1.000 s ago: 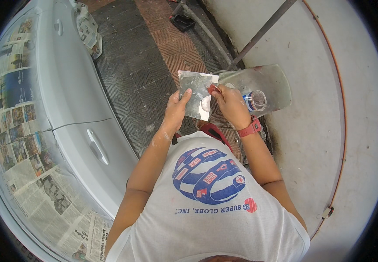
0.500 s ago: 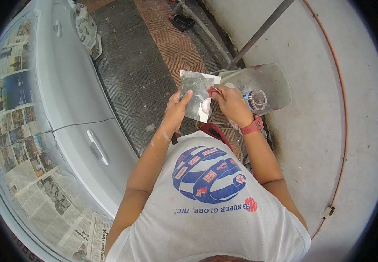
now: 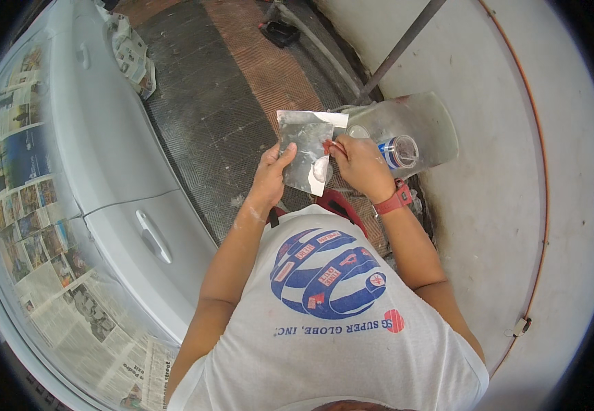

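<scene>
In front of my chest, my left hand (image 3: pixel 271 175) grips a flat grey mixing board (image 3: pixel 304 140) by its left side, thumb on top. White sheet shows along the board's far and right edges. A mound of white paste (image 3: pixel 321 169) sits near its lower right edge. My right hand (image 3: pixel 365 164), with a red watch on the wrist, is closed on a small red-tipped tool (image 3: pixel 327 146) whose tip is at the board's right edge. The tool's exact kind is too small to tell, and my fingers hide most of it.
At the left stands a pale grey car body (image 3: pixel 122 144) with newspaper (image 3: pixel 70 294) over its windows. A blue and silver can (image 3: pixel 401 152) stands on a translucent panel (image 3: pixel 434 123) at the right. Beyond are a metal pole (image 3: pixel 403 48), a wall (image 3: pixel 482 205) and an orange hose (image 3: pixel 531 103).
The board and my left hand have shifted slightly left. My right hand has moved slightly, with the red-tipped tool still at the board's right edge.
</scene>
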### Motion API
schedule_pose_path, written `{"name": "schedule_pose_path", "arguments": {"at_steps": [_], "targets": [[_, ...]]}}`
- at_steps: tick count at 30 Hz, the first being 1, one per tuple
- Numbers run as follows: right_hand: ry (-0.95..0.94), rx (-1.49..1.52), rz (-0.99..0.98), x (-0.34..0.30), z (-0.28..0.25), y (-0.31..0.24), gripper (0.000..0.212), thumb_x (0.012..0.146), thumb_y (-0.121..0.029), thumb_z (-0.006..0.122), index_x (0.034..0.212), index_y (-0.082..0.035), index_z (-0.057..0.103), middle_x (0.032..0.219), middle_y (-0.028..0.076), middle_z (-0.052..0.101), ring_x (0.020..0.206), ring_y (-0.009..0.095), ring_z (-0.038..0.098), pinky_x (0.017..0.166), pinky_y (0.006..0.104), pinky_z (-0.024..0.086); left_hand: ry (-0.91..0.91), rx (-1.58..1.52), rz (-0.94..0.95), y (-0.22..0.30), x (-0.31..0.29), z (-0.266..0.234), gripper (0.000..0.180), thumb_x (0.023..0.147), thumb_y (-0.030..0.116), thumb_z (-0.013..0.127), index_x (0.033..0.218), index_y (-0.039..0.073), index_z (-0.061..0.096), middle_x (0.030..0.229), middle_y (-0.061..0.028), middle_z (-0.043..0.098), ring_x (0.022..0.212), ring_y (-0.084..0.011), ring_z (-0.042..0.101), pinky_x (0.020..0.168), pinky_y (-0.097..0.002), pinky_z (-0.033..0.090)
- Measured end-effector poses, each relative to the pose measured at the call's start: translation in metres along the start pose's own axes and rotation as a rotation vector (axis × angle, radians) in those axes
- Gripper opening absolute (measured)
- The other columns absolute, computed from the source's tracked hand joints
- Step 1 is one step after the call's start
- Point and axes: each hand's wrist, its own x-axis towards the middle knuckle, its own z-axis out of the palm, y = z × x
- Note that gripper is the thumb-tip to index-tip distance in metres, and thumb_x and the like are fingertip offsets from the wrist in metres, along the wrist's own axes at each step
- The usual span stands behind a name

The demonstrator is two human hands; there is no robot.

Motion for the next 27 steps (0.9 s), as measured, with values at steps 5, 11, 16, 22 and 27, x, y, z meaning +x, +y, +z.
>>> {"name": "schedule_pose_path", "arguments": {"at_steps": [5,11,16,22,27], "targets": [[0.064,-0.055,-0.041,-0.004,-0.007,-0.009,0.020,0.101,-0.015,0.064,0.095,0.003,0.065,0.087,0.028,0.068,0.084,0.050,0.065,0.073,0.0546,0.050,0.042,-0.099,-0.060,0.006,-0.002,0.011,0.039,0.111,0.029,0.060,0.136,0.000,0.063,0.121,-0.0081,0.073,0.111,-0.0146,0.069,0.099,-0.0327,0.055],[0.018,0.339,0.134,-0.015,-0.030,-0.003,0.035,0.112,-0.029,0.053,0.109,0.003,0.067,0.078,0.015,0.067,0.070,0.028,0.067,0.067,0.0402,0.052,0.152,-0.128,-0.040,-0.003,0.002,0.012,0.040,0.111,0.031,0.060,0.135,0.000,0.062,0.122,-0.0078,0.072,0.110,-0.0154,0.070,0.099,-0.0331,0.056],[0.034,0.467,0.294,-0.017,-0.038,-0.013,0.040,0.114,-0.035,0.050,0.111,0.001,0.067,0.071,0.007,0.063,0.061,0.014,0.061,0.059,0.0343,0.048,0.162,-0.147,-0.059,-0.001,0.003,0.008,0.038,0.111,0.031,0.060,0.134,0.000,0.063,0.122,-0.0080,0.073,0.110,-0.0150,0.070,0.098,-0.0331,0.056],[0.052,0.370,0.290,-0.017,-0.029,-0.007,0.036,0.113,-0.032,0.052,0.104,0.000,0.066,0.069,0.010,0.061,0.059,0.019,0.059,0.059,0.0373,0.046,0.152,-0.124,-0.047,-0.002,0.002,0.011,0.039,0.110,0.032,0.061,0.133,0.000,0.064,0.120,-0.0076,0.073,0.109,-0.0148,0.070,0.098,-0.0324,0.056],[0.086,0.517,0.299,-0.013,-0.020,-0.006,0.034,0.112,-0.029,0.053,0.102,0.001,0.067,0.069,0.011,0.060,0.064,0.019,0.057,0.063,0.0366,0.046,0.145,-0.093,-0.024,-0.006,0.002,0.008,0.039,0.110,0.032,0.062,0.131,-0.001,0.065,0.119,-0.0070,0.073,0.107,-0.0139,0.069,0.096,-0.0310,0.055]]}}
